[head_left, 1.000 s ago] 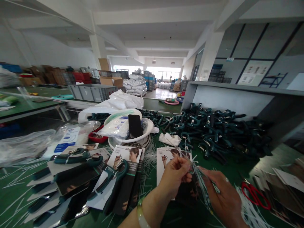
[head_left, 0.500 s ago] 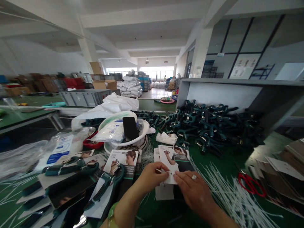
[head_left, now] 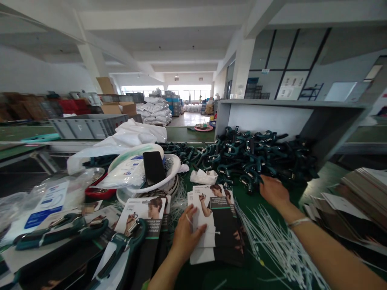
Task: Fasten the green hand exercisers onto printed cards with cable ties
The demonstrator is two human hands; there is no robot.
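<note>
A green table (head_left: 193,278) carries the work. The left hand (head_left: 185,233) rests on the left edge of a printed card (head_left: 222,221), thumb spread from the fingers; the card lies on others at the table's near middle. The right hand (head_left: 274,194) reaches to the front of a heap of dark-green grips (head_left: 256,159); whether its fingers are clamped on one I cannot tell. White ties (head_left: 281,245) fan out below that arm, with stacked cards (head_left: 363,189) farther right. Left of the heap, a phone (head_left: 153,168) leans in a white basin (head_left: 174,172); grips on cards (head_left: 128,237) lie nearer. Beyond stand a grey crate (head_left: 87,127), piled sacks (head_left: 155,112), pale pillars (head_left: 239,66) and bright windows (head_left: 190,92).
</note>
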